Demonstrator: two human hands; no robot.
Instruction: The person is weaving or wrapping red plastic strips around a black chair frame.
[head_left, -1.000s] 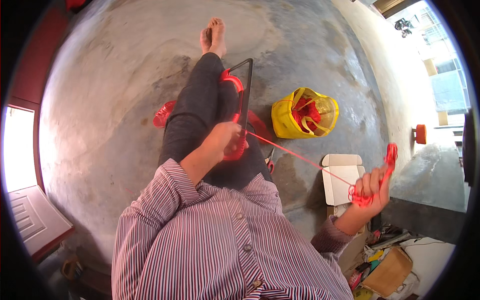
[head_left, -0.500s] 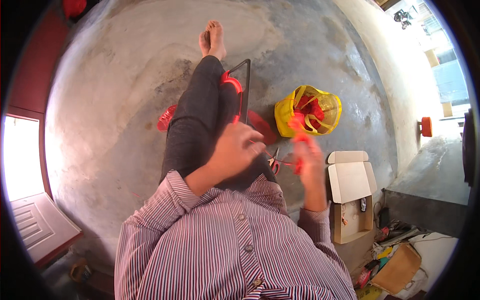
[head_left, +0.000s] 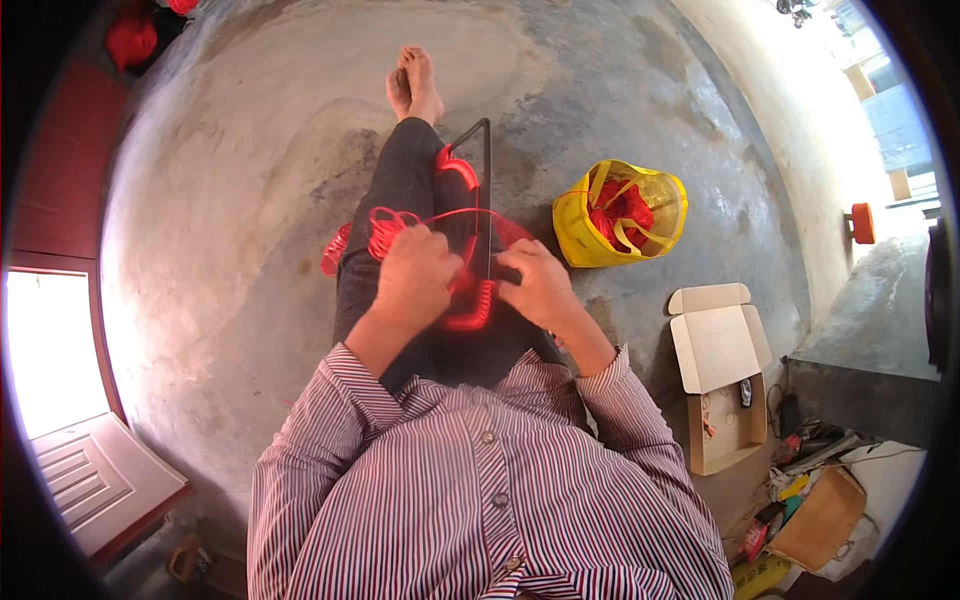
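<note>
Across my lap lies a black metal frame (head_left: pixel 487 170), its sides partly wrapped in tight coils of red cord (head_left: pixel 485 300). My left hand (head_left: pixel 418 275) is closed at the frame's left side, on red cord. A loose hank of red cord (head_left: pixel 390 232) sticks out beyond its knuckles. From there a strand arcs over the frame toward the right. On the frame's right side, my right hand (head_left: pixel 540 287) has its fingers pinched together beside the coils. What lies between those fingertips is too small to make out.
A yellow bag (head_left: pixel 575 235) holding red cord (head_left: pixel 622 215) stands on the concrete floor to the right. Nearer me is an open cardboard box (head_left: pixel 715 350) with small items inside. Red footwear (head_left: pixel 335 250) sits beside my legs. Clutter (head_left: pixel 800 500) is piled at lower right.
The red cord hank has gone from my right hand, out at the right, to my left hand. My right hand has come in to the frame. The view has shifted slightly.
</note>
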